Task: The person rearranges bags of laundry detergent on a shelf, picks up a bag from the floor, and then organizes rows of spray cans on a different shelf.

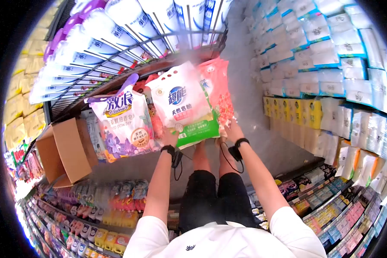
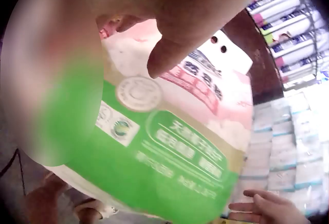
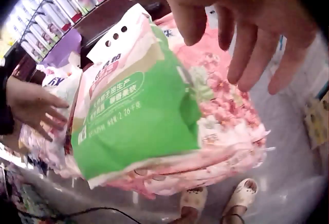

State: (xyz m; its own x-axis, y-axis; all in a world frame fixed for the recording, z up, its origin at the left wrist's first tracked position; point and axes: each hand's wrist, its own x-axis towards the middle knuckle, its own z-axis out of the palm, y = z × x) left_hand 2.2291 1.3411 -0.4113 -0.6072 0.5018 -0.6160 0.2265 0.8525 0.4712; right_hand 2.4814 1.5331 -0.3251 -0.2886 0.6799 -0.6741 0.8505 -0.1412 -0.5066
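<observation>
A white and green bag of soap powder (image 1: 182, 99), with handle holes at its top, lies on pink bags at the front of the display. My left hand (image 1: 171, 138) is at its lower left edge. In the left wrist view the thumb (image 2: 162, 59) reaches over the bag's face; in the right wrist view that hand's fingers are spread. My right hand (image 3: 247, 23) hovers beside the bag's right side, above a pink flowered bag (image 3: 221, 90), its fingers apart and around nothing. A purple and white soap powder bag (image 1: 122, 122) stands left of my left hand.
A black wire rack (image 1: 129, 51) of white and blue packs rises behind the bags. An opened cardboard box (image 1: 66, 150) stands at the left. Stacked white packs (image 1: 314, 56) line the right side, and shelves of bottles (image 1: 103, 236) are at the lower left.
</observation>
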